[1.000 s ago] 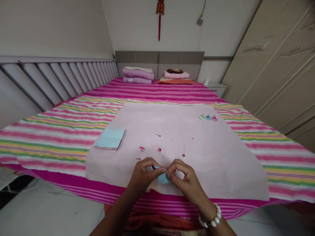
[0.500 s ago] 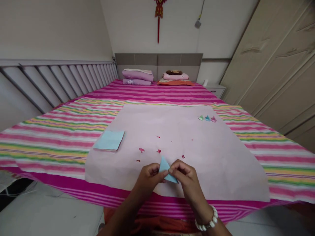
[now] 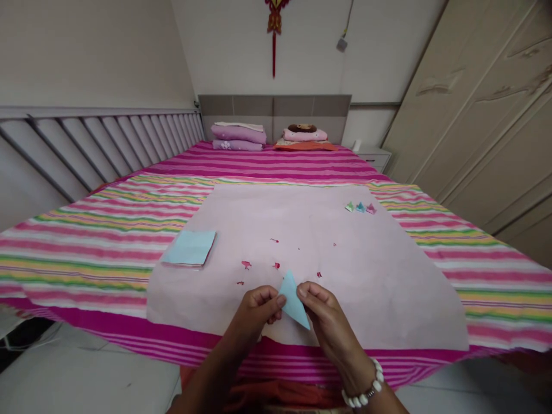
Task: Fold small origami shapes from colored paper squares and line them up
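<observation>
A light blue folded paper piece (image 3: 293, 300) stands upright between my two hands at the near edge of the bed. My left hand (image 3: 259, 307) pinches its left side and my right hand (image 3: 324, 313), with a white bead bracelet at the wrist, pinches its right side. Both hands hover just above a pale pink sheet (image 3: 379, 282) spread over the striped bedcover (image 3: 95, 230). A stack of square papers (image 3: 190, 248) with a blue sheet on top lies to the left. Three small folded paper shapes (image 3: 360, 207) sit at the far right of the pink sheet.
Small red paper scraps (image 3: 247, 264) dot the pink sheet ahead of my hands. Folded bedding and pillows (image 3: 240, 135) lie at the headboard. A slatted rail (image 3: 107, 138) runs along the left, a wardrobe (image 3: 483, 115) along the right.
The blue paper went from low and mostly hidden under my fingers to upright and taller between both hands. My hands shifted slightly nearer to me.
</observation>
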Tool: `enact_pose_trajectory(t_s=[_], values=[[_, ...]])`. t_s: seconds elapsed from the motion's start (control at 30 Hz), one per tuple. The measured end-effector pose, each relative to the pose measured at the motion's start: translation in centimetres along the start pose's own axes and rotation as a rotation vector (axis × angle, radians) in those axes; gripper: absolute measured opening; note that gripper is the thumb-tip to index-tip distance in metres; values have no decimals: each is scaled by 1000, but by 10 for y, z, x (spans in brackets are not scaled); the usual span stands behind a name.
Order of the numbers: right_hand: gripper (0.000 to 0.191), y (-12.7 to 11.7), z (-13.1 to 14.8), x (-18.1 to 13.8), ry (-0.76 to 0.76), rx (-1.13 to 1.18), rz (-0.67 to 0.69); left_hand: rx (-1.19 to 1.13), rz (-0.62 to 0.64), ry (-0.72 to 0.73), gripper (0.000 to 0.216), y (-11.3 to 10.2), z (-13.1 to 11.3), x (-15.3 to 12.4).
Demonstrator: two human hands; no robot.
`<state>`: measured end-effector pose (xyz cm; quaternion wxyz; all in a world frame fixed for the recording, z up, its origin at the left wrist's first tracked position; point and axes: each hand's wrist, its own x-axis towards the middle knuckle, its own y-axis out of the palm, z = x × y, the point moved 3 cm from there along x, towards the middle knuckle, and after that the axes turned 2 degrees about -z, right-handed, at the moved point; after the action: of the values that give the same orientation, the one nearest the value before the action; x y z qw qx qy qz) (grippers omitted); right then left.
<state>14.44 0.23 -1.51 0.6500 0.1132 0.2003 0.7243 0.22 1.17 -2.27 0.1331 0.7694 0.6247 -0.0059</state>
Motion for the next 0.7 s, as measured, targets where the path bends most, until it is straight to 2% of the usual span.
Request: enact_pose_trajectory(t_s=[0.2,0.37,0.53,0.63,0.7], values=[[25,0,0,0,22,-4,12,-24,27,-19,36,1,2,0],[20,-2,5,3,-65,-134,11,46,-6,-6,31,2,-5,1],[21,-7,0,7,-80,-266,2,101,-32,42,30,4,-9,3],[17,-6,1,8,-179,-375,-25,110,-82,60,32,4,-3,6],[15,-3,3,8,-288,-469,-66,122,-145,96,42,5,1,6]])
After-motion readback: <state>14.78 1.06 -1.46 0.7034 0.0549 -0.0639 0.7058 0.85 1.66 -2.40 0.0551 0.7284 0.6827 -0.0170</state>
